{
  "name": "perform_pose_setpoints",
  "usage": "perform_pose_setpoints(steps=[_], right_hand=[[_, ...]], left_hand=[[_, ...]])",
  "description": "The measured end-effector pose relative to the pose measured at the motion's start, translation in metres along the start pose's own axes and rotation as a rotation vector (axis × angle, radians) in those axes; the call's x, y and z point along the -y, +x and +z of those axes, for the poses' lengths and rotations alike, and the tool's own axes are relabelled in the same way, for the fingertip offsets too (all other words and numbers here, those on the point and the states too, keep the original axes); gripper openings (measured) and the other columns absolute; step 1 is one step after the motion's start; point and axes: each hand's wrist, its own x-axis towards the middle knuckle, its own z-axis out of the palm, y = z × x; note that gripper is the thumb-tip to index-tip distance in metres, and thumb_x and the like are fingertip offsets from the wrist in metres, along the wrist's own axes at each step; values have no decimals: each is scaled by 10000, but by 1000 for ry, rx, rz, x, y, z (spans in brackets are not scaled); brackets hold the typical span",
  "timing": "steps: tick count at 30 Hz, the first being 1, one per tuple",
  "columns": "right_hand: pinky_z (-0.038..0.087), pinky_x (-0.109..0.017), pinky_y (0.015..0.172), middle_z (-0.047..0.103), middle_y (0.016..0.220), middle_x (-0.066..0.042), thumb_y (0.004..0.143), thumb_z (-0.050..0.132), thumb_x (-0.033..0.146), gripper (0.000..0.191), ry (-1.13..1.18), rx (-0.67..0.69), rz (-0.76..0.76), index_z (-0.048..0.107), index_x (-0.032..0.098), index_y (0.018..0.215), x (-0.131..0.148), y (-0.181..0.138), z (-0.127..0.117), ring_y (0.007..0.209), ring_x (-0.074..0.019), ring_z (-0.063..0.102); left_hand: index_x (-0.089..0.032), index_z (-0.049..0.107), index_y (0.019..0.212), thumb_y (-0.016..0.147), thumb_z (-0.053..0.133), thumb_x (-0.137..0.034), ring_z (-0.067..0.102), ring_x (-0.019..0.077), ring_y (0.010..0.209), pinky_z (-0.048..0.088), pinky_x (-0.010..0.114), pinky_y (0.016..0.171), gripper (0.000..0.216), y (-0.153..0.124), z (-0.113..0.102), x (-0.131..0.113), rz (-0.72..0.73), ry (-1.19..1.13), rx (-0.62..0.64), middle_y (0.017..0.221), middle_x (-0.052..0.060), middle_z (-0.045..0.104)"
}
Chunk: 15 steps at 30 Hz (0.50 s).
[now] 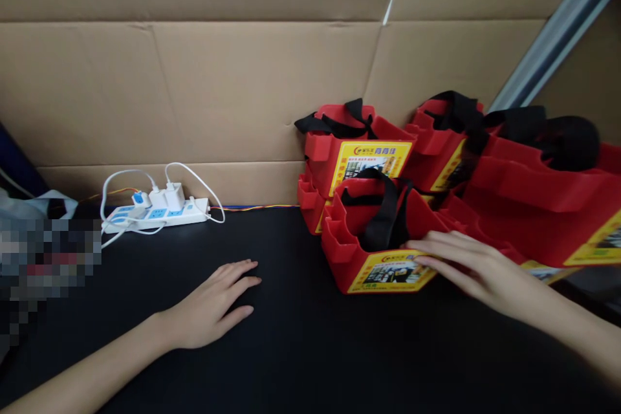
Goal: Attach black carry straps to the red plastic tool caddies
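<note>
My left hand (213,304) rests flat on the black table top (301,349), fingers apart, holding nothing. My right hand (466,265) lies with fingers extended on the front rim of the nearest red fabric bag (359,259), which has black handles and a yellow label. Its fingers touch the bag's top edge without closing around it. Behind this bag stands a second red bag (349,149), also with a yellow label.
More red bags with black handles (533,168) pile up at the right. A white power strip (155,215) with plugs and cables lies at the back left. Brown cardboard walls (194,77) close off the back. A blurred area sits at the far left.
</note>
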Motion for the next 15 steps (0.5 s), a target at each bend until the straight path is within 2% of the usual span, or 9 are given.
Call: perform_pose_setpoints(steps=[3, 5, 8, 9, 11, 13, 15], right_hand=[[453, -295, 880, 612, 1041, -124, 888, 419, 234, 292, -7, -38, -35, 636, 165, 1071, 2, 4, 2, 978, -188, 587], [464, -345, 872, 573, 1070, -165, 856, 476, 244, 283, -73, -157, -48, 629, 152, 1076, 12, 1, 7, 1025, -237, 557], [431, -445, 916, 572, 1075, -176, 806, 535, 184, 248, -143, -349, -63, 639, 195, 1031, 49, -6, 24, 1108, -294, 501], [462, -418, 887, 599, 1031, -149, 813, 515, 156, 241, -94, -360, -98, 638, 214, 1012, 65, -7, 31, 1062, -262, 539], [503, -360, 856, 602, 1079, -126, 839, 495, 221, 299, 66, -191, -236, 582, 208, 1124, 99, -3, 48, 1026, -212, 571], [482, -346, 900, 588, 1165, -65, 842, 454, 151, 364, 176, -36, -451, 555, 275, 1169, 129, 11, 63, 1138, -187, 512], [425, -356, 977, 509, 1282, -74, 835, 416, 116, 417, 278, 68, -481, 521, 239, 1219, 148, 36, 78, 1260, -181, 388]], left_hand=[[-243, 439, 1272, 891, 401, -383, 315, 252, 1306, 313, 485, 1056, 408, 0, 1, 1, -2, 2, -4, 1397, 90, 375], [-238, 437, 1274, 891, 402, -382, 312, 252, 1308, 311, 483, 1056, 411, 0, 1, 1, -2, 4, -1, 1399, 93, 372], [-239, 430, 1280, 889, 412, -370, 311, 253, 1309, 308, 492, 1053, 413, -1, 1, 1, 8, -4, -7, 1402, 96, 370], [-239, 430, 1282, 888, 417, -368, 312, 253, 1309, 308, 493, 1052, 415, 0, 1, 1, 10, -7, -9, 1403, 97, 370], [-234, 431, 1283, 887, 419, -368, 309, 250, 1312, 304, 491, 1055, 418, 0, 1, 0, 9, -10, -7, 1405, 100, 369], [-227, 426, 1290, 890, 410, -367, 297, 244, 1319, 294, 484, 1063, 425, 0, -1, 0, 5, -6, 6, 1413, 102, 359], [-231, 411, 1305, 893, 403, -369, 282, 237, 1328, 280, 480, 1070, 434, -1, -3, 2, 10, -4, 24, 1424, 96, 343]])
